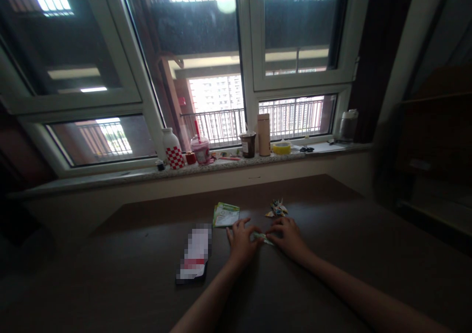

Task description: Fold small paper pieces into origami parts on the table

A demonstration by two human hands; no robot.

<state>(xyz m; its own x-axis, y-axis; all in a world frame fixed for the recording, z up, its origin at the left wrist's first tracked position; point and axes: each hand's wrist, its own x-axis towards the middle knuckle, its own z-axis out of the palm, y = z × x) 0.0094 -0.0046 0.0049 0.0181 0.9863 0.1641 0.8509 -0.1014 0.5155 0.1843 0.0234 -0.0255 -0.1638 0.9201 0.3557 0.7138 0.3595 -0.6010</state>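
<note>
On the dark table, a small strip of folded pale green paper (266, 240) lies between my two hands. My left hand (242, 240) pinches its left end between thumb and forefinger, the other fingers bent over the tabletop. At the opposite end, my right hand (289, 235) has its thumb and fingertips closed on the paper. Just beyond the right hand sits a small cluster of folded patterned paper (277, 208), which looks like origami cranes. A green and white packet (227, 214) lies flat beyond my left fingers.
Left of my hands lies a phone (195, 252) with a blurred-out screen. The brown table (147, 225) ends before a stone windowsill (147, 176). Along the sill stand a checkered bottle (173, 151), drink cups, a tan flask (264, 135), yellow tape (281, 148) and scissors (307, 149).
</note>
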